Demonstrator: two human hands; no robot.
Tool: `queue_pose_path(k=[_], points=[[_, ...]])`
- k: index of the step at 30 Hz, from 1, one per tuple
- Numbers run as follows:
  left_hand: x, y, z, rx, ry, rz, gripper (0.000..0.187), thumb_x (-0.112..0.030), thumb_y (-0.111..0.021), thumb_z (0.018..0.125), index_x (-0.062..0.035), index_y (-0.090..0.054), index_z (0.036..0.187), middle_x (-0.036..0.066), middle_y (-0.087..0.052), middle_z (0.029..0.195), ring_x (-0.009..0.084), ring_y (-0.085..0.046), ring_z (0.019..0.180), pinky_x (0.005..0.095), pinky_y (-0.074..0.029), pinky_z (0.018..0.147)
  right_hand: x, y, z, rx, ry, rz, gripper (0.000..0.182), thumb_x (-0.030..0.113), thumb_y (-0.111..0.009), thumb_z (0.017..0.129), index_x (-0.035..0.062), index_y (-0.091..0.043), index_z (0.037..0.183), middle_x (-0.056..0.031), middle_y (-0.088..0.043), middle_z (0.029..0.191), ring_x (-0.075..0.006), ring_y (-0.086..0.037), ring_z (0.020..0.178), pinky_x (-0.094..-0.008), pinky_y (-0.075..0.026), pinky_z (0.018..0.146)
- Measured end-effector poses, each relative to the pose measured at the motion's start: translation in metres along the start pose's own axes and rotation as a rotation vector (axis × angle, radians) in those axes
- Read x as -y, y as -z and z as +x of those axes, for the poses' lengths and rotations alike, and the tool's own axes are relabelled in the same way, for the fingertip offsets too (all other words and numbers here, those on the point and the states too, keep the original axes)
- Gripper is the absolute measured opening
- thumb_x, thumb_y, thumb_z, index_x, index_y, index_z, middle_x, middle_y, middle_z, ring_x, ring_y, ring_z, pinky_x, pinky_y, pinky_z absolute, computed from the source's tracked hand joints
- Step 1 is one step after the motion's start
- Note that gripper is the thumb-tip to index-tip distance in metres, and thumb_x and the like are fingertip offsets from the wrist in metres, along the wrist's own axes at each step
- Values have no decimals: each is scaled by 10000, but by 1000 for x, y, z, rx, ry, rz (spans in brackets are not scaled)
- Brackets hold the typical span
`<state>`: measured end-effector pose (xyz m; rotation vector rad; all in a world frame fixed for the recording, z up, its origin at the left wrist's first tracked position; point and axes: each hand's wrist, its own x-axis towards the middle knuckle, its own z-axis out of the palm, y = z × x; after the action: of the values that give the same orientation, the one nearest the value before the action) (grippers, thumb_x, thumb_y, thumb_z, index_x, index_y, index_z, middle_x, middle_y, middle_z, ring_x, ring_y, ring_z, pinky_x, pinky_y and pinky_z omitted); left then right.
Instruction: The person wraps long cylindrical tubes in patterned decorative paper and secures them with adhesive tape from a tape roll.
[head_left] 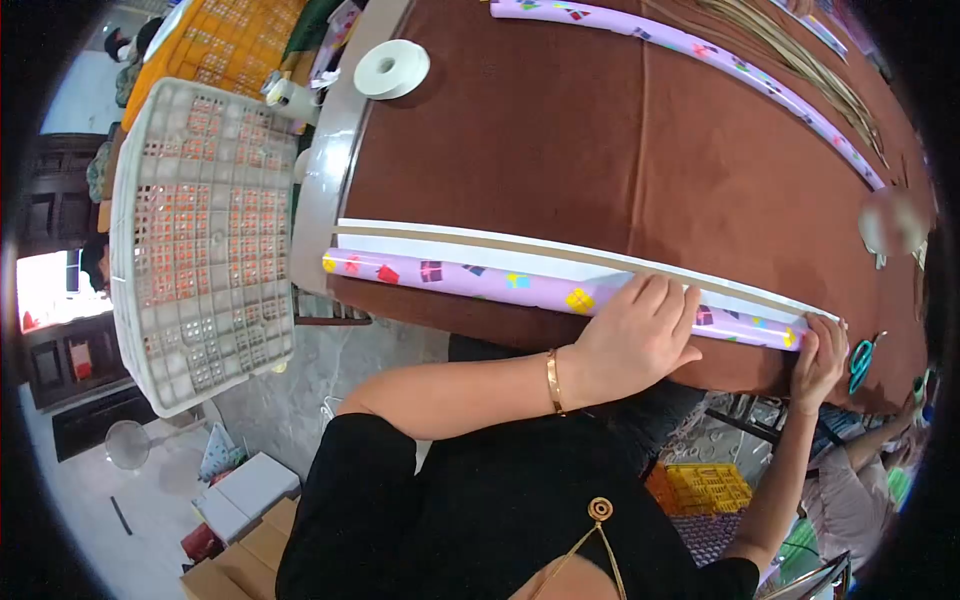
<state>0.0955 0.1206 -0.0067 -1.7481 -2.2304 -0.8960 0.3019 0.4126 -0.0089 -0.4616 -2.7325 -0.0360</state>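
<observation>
Your left hand [642, 335] lies over a lavender roll [450, 282] at the tabletop's near edge, right of the roll's middle, fingers together and thumb free, resting rather than gripping. Your right hand [820, 365] curls at the roll's right end; whether it grips or presses cannot be told. The roll's long axis runs left to right, roughly along that near edge, its left end well out beyond your left hand, the nearer of the two. A white border [560, 268] with a tan strip [500, 248] stretches along its far side.

Brown covers the tabletop [480, 150]. A spool [405, 80] sits by its far left corner, a second roll [740, 69] along the far side, scissors [861, 364] near the right end. Left of the tabletop stands a white crate [215, 240]; boxes [245, 495] sit on the floor [300, 385].
</observation>
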Motion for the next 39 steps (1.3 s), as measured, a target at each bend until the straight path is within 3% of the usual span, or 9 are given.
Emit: queue_pose_path(k=[5, 8, 15, 21, 27, 33, 36, 38, 39], points=[[26, 29, -20, 27, 91, 27, 585, -419, -714, 778, 59, -631, 1106, 155, -652, 1035, 297, -621, 981, 406, -505, 912, -8, -5, -5, -5, -10, -24, 262, 172, -505, 974, 1, -691, 1041, -156, -664, 1054, -364, -612, 1055, -512, -361, 1108], [41, 47, -33, -12, 135, 92, 627, -465, -727, 759, 42, -618, 1112, 143, -645, 993, 290, -620, 934, 394, -517, 841, -13, -7, -9, 25, -35, -52, 308, 194, -462, 1011, -16, -678, 1075, -158, -663, 1109, -369, -586, 1132, -499, -355, 1118], [73, 87, -66, -21, 236, 156, 644, -505, -698, 787, 68, -617, 1071, 159, -634, 963, 297, -610, 914, 377, -509, 840, -15, -6, -9, 25, -10, -21, 326, 185, -440, 1028, -34, -673, 1094, -183, -662, 1086, -352, -604, 1078, -497, -356, 1115], [102, 116, -95, -28, 258, 236, 660, -568, -658, 815, 35, -622, 1079, 131, -647, 940, 301, -626, 893, 379, -513, 806, -32, -10, -16, 72, -29, -2, 354, 204, -416, 1046, -32, -672, 1105, -178, -660, 1129, -370, -581, 1135, -479, -357, 1111], [132, 148, -126, -37, 300, 315, 696, -596, -706, 757, 19, -639, 1074, 130, -665, 968, 316, -633, 907, 394, -517, 793, -37, -8, -18, 89, -34, -23, 369, 217, -399, 1055, -19, -667, 1146, -182, -659, 1145, -387, -557, 1182, -476, -364, 1098], [157, 173, -155, -18, 370, 391, 661, -582, -722, 754, -19, -665, 1094, 144, -675, 969, 332, -646, 905, 435, -517, 878, -26, -6, -13, 58, -33, -41, 359, 200, -404, 1051, -37, -670, 1098, -178, -664, 1119, -361, -585, 1128, -462, -391, 1071], [158, 180, -160, 9, 438, 435, 621, -570, -703, 783, -34, -664, 1095, 131, -691, 994, 326, -650, 930, 494, -450, 984, -40, -18, -23, -10, -139, 33, 300, 158, -478, 1014, -53, -690, 1042, -174, -660, 1120, -322, -590, 1121, -415, -409, 1045], [166, 187, -172, 97, 509, 513, 471, -446, -630, 897, -42, -655, 1139, 130, -689, 1047, 321, -634, 999, 529, -358, 1074, -26, -12, -21, 15, -264, -53, 258, 163, -537, 979, -12, -721, 1025, -154, -667, 1131, -310, -582, 1150, -405, -395, 1060], [167, 188, -171, 90, 610, 581, 448, -402, -609, 913, -40, -645, 1175, 135, -681, 1083, 316, -626, 1037, 526, -347, 1085, -15, -9, -16, -26, -214, 0, 251, 168, -553, 966, -4, -724, 1028, -153, -667, 1128, -318, -583, 1151, -396, -393, 1062]])
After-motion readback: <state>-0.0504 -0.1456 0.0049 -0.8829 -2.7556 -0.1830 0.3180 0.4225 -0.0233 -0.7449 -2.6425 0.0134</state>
